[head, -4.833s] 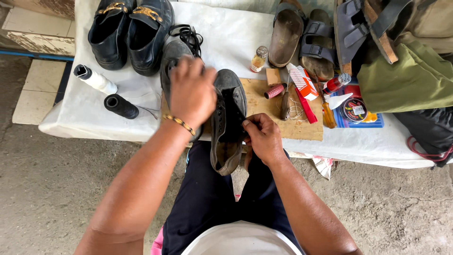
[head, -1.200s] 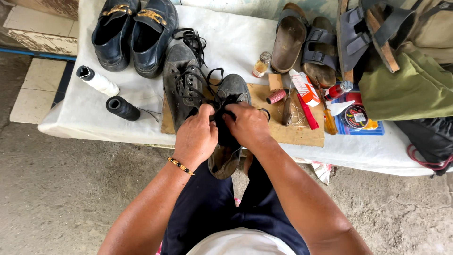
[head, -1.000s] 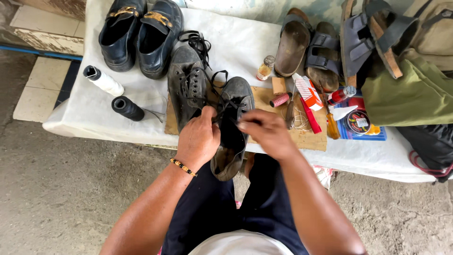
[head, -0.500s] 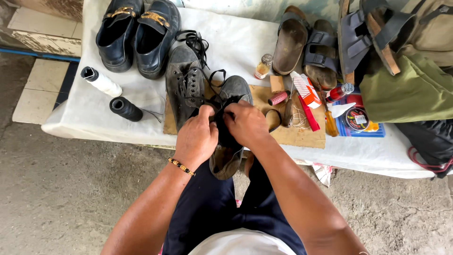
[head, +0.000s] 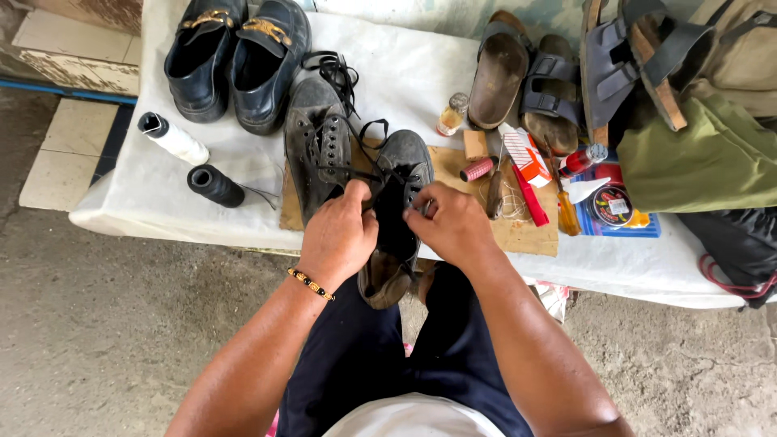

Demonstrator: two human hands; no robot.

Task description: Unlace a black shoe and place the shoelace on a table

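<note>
I count two grey lace-up shoes: one shoe [head: 396,218] stands heel toward me at the table's [head: 162,218] near edge, partly on the board [head: 518,231], and its mate [head: 317,146] lies just left of it. My left hand [head: 338,241] and right hand [head: 453,222] flank the shoe's opening, fingers pinched shut on its black lace [head: 368,174], which runs back across the mate. Behind the mate stand two black loafers [head: 235,57] with gold buckles. Left of it lie two thread spools, one white [head: 174,139], one black [head: 214,186]. Right of the shoe, on the board, I see one small red spool [head: 479,168], a white and red box [head: 528,155] and a small glass bottle [head: 453,113]. Beyond them sit two brown sandals [head: 518,81]. A round black tin [head: 611,205] with a red label rests on a blue tray [head: 623,228] right of the board.
</note>
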